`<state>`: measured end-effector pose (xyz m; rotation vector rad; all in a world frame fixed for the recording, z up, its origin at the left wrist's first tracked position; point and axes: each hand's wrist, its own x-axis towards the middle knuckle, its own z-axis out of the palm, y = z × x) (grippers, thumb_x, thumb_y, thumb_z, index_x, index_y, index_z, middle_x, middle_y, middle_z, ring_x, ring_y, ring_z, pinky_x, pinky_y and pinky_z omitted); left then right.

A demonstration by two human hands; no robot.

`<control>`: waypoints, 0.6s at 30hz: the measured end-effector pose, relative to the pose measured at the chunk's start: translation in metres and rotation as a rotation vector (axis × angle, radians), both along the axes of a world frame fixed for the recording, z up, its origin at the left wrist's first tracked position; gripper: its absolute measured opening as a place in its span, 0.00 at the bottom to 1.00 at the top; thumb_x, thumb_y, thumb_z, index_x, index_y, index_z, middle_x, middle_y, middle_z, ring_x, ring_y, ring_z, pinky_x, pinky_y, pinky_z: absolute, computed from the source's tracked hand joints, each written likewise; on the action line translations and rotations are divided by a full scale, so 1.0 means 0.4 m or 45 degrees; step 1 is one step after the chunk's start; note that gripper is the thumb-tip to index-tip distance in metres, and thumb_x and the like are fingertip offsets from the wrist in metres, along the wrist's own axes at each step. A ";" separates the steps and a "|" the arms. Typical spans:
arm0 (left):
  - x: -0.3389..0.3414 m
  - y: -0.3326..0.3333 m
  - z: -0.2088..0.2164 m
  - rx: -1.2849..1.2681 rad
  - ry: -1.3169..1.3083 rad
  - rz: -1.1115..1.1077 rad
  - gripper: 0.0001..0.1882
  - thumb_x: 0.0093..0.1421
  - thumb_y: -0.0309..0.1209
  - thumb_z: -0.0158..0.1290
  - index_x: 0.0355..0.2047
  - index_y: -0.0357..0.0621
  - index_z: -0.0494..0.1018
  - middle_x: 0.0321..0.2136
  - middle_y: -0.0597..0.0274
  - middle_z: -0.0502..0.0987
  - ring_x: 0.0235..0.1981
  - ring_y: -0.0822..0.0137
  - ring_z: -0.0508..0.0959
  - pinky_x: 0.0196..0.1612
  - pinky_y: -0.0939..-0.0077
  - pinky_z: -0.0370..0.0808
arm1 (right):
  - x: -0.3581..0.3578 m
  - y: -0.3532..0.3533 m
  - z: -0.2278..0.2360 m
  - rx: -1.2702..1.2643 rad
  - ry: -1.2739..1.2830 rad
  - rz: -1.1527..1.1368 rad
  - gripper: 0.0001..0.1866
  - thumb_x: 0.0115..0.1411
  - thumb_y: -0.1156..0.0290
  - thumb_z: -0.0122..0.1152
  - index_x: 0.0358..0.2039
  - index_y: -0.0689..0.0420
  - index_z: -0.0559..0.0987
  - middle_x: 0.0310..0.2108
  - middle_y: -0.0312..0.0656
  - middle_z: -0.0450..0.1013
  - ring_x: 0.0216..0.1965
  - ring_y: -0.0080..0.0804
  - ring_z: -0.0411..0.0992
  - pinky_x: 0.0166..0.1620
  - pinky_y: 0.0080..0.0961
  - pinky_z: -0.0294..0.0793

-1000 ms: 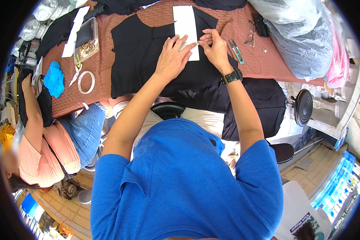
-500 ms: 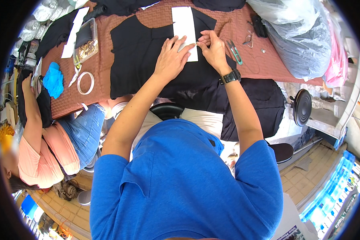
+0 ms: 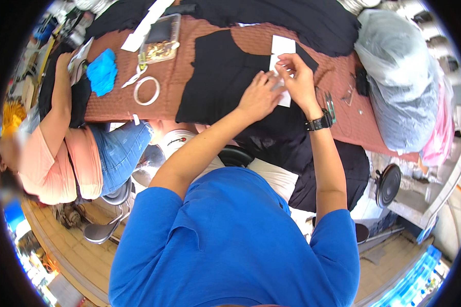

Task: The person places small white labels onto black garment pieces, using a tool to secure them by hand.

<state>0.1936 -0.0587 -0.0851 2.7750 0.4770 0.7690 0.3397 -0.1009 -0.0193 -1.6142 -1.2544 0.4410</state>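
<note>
A black garment piece [image 3: 215,66] lies spread on the table, with a white paper strip [image 3: 283,45] on its right part. My left hand [image 3: 261,96] rests on the cloth with fingers apart, its fingertips reaching the strip's left edge. Over the strip, my right hand [image 3: 299,84] is closed in a pinch, its thumb and fingertips close together. Whatever is between them is too small to make out. Thread snips [image 3: 329,106] with green handles lie just right of my right wrist.
Left on the brown-covered table [image 3: 123,107] are a tape roll [image 3: 146,90], blue crumpled cloth [image 3: 102,72] and a clear box [image 3: 161,43] of small gold pieces. Large plastic-wrapped bundles [image 3: 397,82] stand at right. Another person [image 3: 77,153] sits at left.
The whole view has shifted, placing the table further right. My right hand has gone from the strip's right edge to above the strip. My left hand stays beside it.
</note>
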 end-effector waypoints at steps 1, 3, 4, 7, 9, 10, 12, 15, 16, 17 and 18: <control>-0.002 0.001 0.000 -0.012 -0.012 0.008 0.23 0.62 0.36 0.56 0.56 0.45 0.73 0.59 0.49 0.69 0.63 0.45 0.66 0.65 0.49 0.63 | -0.038 0.031 0.016 0.010 -0.046 0.084 0.12 0.59 0.77 0.66 0.44 0.60 0.79 0.36 0.42 0.81 0.35 0.29 0.79 0.40 0.26 0.78; 0.015 0.006 -0.011 -0.435 -0.037 -0.021 0.25 0.64 0.38 0.53 0.60 0.47 0.70 0.62 0.48 0.68 0.65 0.46 0.64 0.67 0.51 0.61 | -0.114 0.111 0.011 0.142 0.007 0.239 0.11 0.60 0.74 0.68 0.44 0.58 0.81 0.38 0.38 0.80 0.37 0.25 0.78 0.42 0.24 0.77; 0.018 0.011 -0.058 -0.350 -0.062 -0.035 0.24 0.65 0.39 0.51 0.61 0.51 0.70 0.64 0.49 0.67 0.66 0.47 0.64 0.68 0.51 0.60 | -0.162 0.155 0.026 0.219 -0.077 0.279 0.10 0.57 0.77 0.68 0.40 0.61 0.81 0.34 0.43 0.78 0.34 0.34 0.78 0.40 0.28 0.77; 0.013 0.012 -0.120 -0.147 -0.182 -0.054 0.21 0.66 0.39 0.49 0.60 0.60 0.73 0.66 0.53 0.65 0.67 0.48 0.63 0.67 0.45 0.61 | -0.274 0.287 0.034 0.177 -0.117 0.371 0.09 0.59 0.70 0.66 0.38 0.61 0.81 0.37 0.48 0.77 0.38 0.46 0.78 0.43 0.38 0.77; 0.025 0.015 -0.110 -0.090 -0.176 -0.058 0.20 0.64 0.37 0.52 0.57 0.59 0.75 0.64 0.54 0.67 0.65 0.47 0.64 0.66 0.42 0.61 | -0.324 0.383 -0.001 0.020 -0.103 0.322 0.12 0.60 0.65 0.65 0.38 0.60 0.82 0.41 0.50 0.77 0.46 0.50 0.76 0.52 0.43 0.73; 0.028 0.023 -0.111 0.017 -0.202 -0.037 0.20 0.62 0.36 0.55 0.55 0.57 0.75 0.63 0.56 0.68 0.63 0.47 0.65 0.65 0.40 0.62 | -0.358 0.423 -0.008 -0.033 -0.069 0.286 0.14 0.59 0.63 0.66 0.40 0.60 0.82 0.43 0.51 0.76 0.49 0.52 0.75 0.54 0.43 0.73; 0.038 0.016 -0.089 0.036 -0.172 -0.053 0.21 0.61 0.36 0.56 0.56 0.58 0.75 0.62 0.56 0.68 0.64 0.48 0.64 0.66 0.43 0.62 | -0.388 0.497 -0.057 -0.140 -0.031 0.165 0.18 0.57 0.60 0.69 0.42 0.59 0.81 0.46 0.55 0.75 0.52 0.55 0.74 0.57 0.43 0.72; 0.022 0.010 -0.047 0.000 -0.090 -0.077 0.21 0.62 0.34 0.55 0.57 0.58 0.74 0.63 0.56 0.67 0.64 0.49 0.63 0.67 0.46 0.59 | -0.433 0.533 -0.075 -0.025 -0.092 0.035 0.08 0.54 0.71 0.69 0.33 0.60 0.81 0.42 0.56 0.75 0.47 0.55 0.75 0.51 0.45 0.76; 0.017 0.011 -0.039 0.001 -0.058 -0.071 0.21 0.62 0.34 0.54 0.57 0.58 0.74 0.63 0.55 0.66 0.64 0.48 0.63 0.67 0.46 0.59 | -0.447 0.536 -0.079 0.046 -0.198 0.015 0.05 0.54 0.75 0.67 0.30 0.62 0.81 0.41 0.56 0.74 0.45 0.56 0.76 0.49 0.45 0.78; 0.013 0.015 -0.039 0.006 -0.024 -0.060 0.22 0.63 0.35 0.54 0.58 0.57 0.74 0.63 0.55 0.66 0.64 0.48 0.63 0.67 0.46 0.59 | -0.467 0.544 -0.080 0.194 -0.298 -0.041 0.04 0.50 0.79 0.64 0.28 0.60 0.79 0.36 0.54 0.73 0.43 0.56 0.74 0.49 0.48 0.75; 0.011 0.015 -0.038 0.009 -0.008 -0.061 0.21 0.64 0.35 0.52 0.58 0.57 0.73 0.63 0.54 0.66 0.64 0.48 0.62 0.68 0.46 0.59 | -0.469 0.542 -0.086 0.283 -0.380 0.014 0.05 0.50 0.80 0.63 0.29 0.60 0.78 0.36 0.55 0.73 0.43 0.56 0.74 0.49 0.47 0.75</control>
